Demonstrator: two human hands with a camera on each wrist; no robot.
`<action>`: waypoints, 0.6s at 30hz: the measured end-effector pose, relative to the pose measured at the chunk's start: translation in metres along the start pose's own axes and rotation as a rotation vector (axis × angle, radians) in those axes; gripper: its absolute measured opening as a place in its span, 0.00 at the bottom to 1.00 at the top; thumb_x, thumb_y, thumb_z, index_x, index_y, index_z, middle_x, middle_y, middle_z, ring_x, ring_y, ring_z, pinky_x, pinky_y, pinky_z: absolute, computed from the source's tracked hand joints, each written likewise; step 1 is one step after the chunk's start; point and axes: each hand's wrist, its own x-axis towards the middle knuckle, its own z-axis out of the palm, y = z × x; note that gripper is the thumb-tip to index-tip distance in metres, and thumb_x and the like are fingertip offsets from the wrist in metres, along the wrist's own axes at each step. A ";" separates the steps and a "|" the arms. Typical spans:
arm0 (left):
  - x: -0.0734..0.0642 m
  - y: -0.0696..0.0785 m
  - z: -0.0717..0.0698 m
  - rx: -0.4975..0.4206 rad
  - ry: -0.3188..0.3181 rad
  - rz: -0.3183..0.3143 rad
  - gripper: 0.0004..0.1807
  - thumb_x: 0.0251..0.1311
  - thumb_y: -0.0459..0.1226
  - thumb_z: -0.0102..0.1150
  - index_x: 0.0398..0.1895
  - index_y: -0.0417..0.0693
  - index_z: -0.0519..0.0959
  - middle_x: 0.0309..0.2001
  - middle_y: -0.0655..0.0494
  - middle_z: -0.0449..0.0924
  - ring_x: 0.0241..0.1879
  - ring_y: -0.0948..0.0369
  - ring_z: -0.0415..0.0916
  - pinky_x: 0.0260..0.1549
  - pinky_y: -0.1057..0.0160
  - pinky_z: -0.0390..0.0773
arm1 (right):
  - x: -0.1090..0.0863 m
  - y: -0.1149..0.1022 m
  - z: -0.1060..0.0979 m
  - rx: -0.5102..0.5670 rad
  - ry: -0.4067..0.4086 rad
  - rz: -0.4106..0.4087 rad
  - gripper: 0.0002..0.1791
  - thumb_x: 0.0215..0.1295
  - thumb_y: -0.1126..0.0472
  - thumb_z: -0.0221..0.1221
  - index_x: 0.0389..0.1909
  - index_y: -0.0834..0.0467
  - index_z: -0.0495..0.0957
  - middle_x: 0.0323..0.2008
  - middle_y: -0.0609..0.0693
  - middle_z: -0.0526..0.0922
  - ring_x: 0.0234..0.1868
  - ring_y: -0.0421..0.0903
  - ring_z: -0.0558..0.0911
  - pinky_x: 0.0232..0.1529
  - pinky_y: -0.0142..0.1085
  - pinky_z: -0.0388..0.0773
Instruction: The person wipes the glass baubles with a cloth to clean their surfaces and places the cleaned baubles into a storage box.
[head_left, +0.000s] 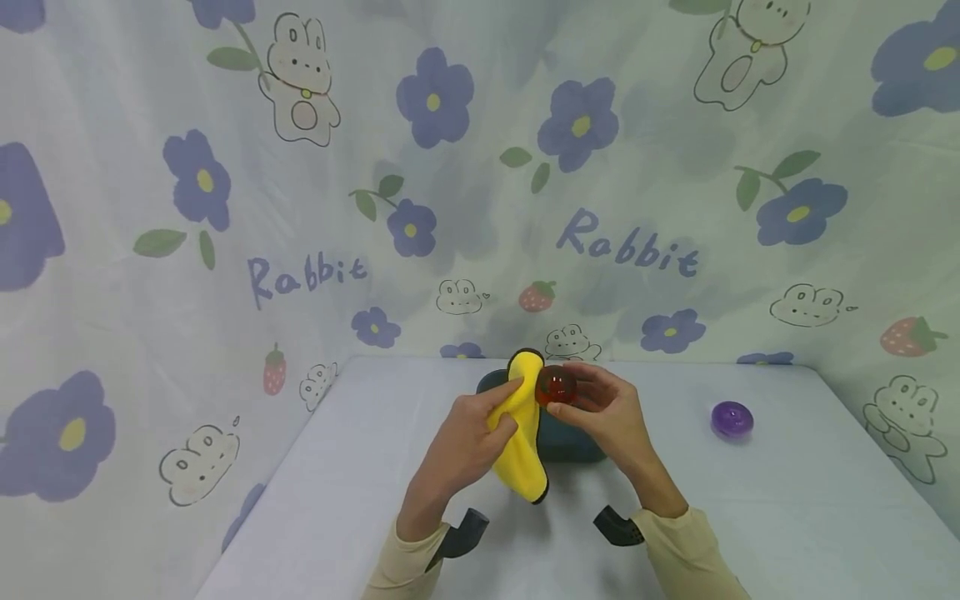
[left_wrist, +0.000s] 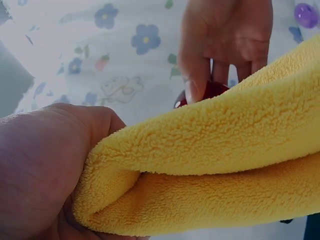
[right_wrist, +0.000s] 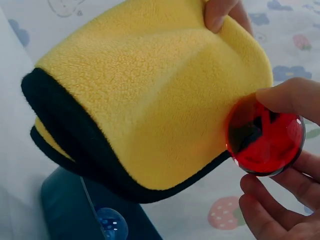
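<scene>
A folded yellow cloth (head_left: 521,450) with dark edging hangs from my left hand (head_left: 465,437), pinched between thumb and fingers. My right hand (head_left: 611,412) grips a see-through red glass ball (head_left: 556,386) by its sides with thumb and fingertips. In the right wrist view the red glass ball (right_wrist: 265,137) overlaps the cloth's edge, and the cloth's plush yellow face (right_wrist: 165,105) is turned to the camera. The left wrist view has the cloth's fold (left_wrist: 200,135) hiding most of the red ball (left_wrist: 216,90).
Behind the hands, a dark teal box (head_left: 573,446) stands on the white table, partly covered by the cloth. A clear blue ball (right_wrist: 111,223) shows at the box in the right wrist view. A purple glass piece (head_left: 732,420) lies to the right. Patterned curtain (head_left: 480,183) surrounds the table.
</scene>
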 end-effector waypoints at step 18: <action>0.002 0.001 0.005 0.031 0.067 0.097 0.26 0.66 0.30 0.55 0.68 0.46 0.78 0.39 0.55 0.84 0.25 0.67 0.71 0.30 0.69 0.78 | 0.001 0.003 0.005 -0.061 -0.163 0.001 0.29 0.54 0.65 0.75 0.59 0.57 0.81 0.53 0.59 0.84 0.45 0.49 0.86 0.49 0.34 0.86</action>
